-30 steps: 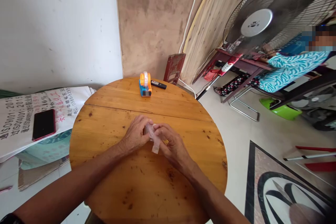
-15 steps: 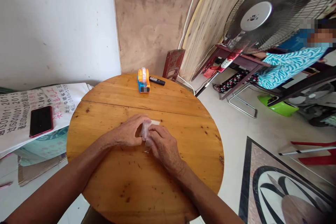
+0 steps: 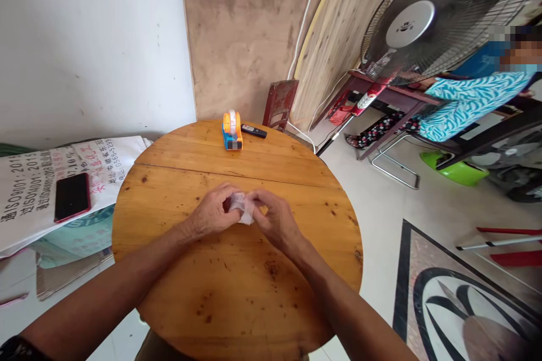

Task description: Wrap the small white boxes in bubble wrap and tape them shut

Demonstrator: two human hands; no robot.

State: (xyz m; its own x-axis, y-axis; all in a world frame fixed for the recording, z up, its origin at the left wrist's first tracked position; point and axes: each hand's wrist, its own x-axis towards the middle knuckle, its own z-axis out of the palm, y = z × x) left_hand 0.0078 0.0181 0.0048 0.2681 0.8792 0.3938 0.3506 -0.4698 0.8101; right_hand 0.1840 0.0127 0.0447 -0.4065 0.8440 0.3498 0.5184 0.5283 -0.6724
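Between my two hands is a small bundle wrapped in translucent whitish plastic film, held over the middle of the round wooden table. My left hand curls round its left side, thumb below and fingers above. My right hand pinches the film on the right side of the bundle. What lies inside the wrapping is hidden. Beyond the hands, an orange and blue tape dispenser with a roll of tape stands near the far edge. A black remote-like object lies right beside it.
The wooden table has a seam across it. To the left, a phone rests on a printed white sack. A chair back stands behind the table. At the right are a large standing fan and a seated person.
My right hand has moved up and now pinches the bundle's right edge. The wrapping has turned, and the clear strip that hung below it no longer shows. The view has shifted slightly.
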